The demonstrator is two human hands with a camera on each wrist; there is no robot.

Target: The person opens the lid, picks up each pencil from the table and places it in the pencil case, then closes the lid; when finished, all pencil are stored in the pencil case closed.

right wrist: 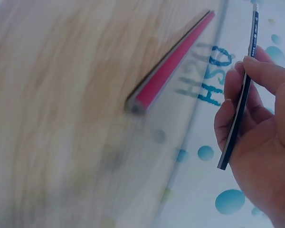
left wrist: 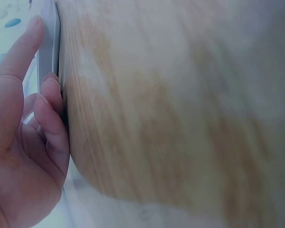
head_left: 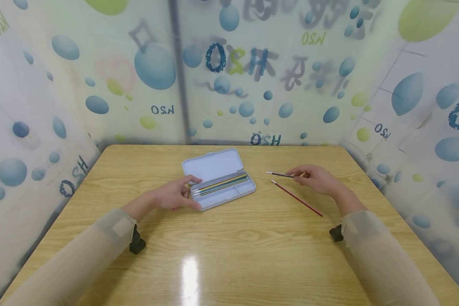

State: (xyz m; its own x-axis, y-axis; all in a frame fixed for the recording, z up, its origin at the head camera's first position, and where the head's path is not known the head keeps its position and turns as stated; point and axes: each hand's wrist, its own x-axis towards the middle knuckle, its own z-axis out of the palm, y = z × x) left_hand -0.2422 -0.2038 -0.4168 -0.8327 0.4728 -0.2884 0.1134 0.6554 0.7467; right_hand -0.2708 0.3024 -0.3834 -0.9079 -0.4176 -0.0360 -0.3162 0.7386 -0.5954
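Observation:
A pale blue pencil case [head_left: 227,197] lies on the table with its lid [head_left: 214,163] raised at the back. Several pencils [head_left: 219,185], yellow and green, lie side by side in its long compartment. My left hand [head_left: 172,194] grips the left end of the case, thumb at the near corner and forefinger at the far one; its other fingers are curled beside the case in the left wrist view. Between thumb and fingers, my right hand [head_left: 314,180] pinches a black pencil [right wrist: 242,99] above the table. Below that hand, a red pencil [head_left: 296,197] lies slantwise on the wood.
The wooden table [head_left: 229,250] has a glare spot near its front. A patterned curtain [head_left: 229,97] with blue and green spots and lettering hangs behind it and along both sides. Dark wrist straps [head_left: 137,241] show below the sleeves.

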